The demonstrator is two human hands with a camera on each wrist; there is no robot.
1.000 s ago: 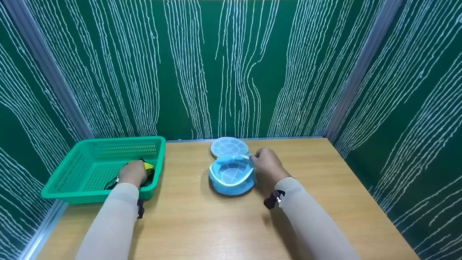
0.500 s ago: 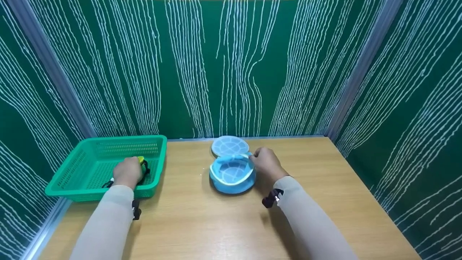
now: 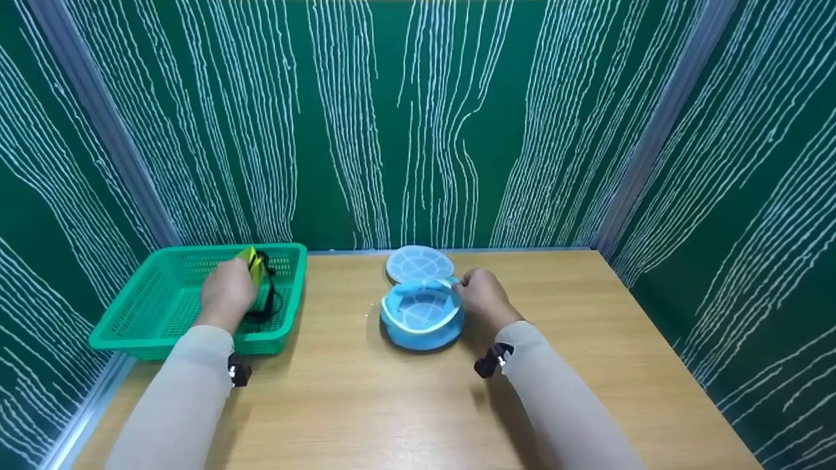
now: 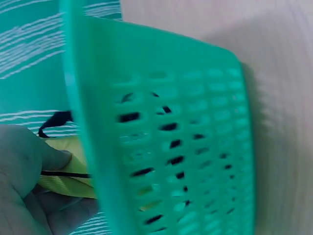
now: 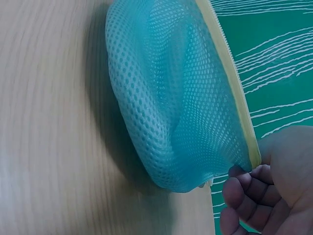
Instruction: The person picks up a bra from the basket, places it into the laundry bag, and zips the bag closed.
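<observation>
Tabletop [image 3: 372,405], left fingers [image 4: 73,215] gripping fabric [image 4: 63,185], right fingers [image 5: 258,193] pinching bag [image 5: 161,107]

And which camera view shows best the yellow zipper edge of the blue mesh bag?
The right wrist view: the yellow zipper edge of the mesh bag looks large there, its teeth visible, with the right hand at its lower end. The head view shows it as a thin, pale rim; the left wrist view does not show it.
</observation>
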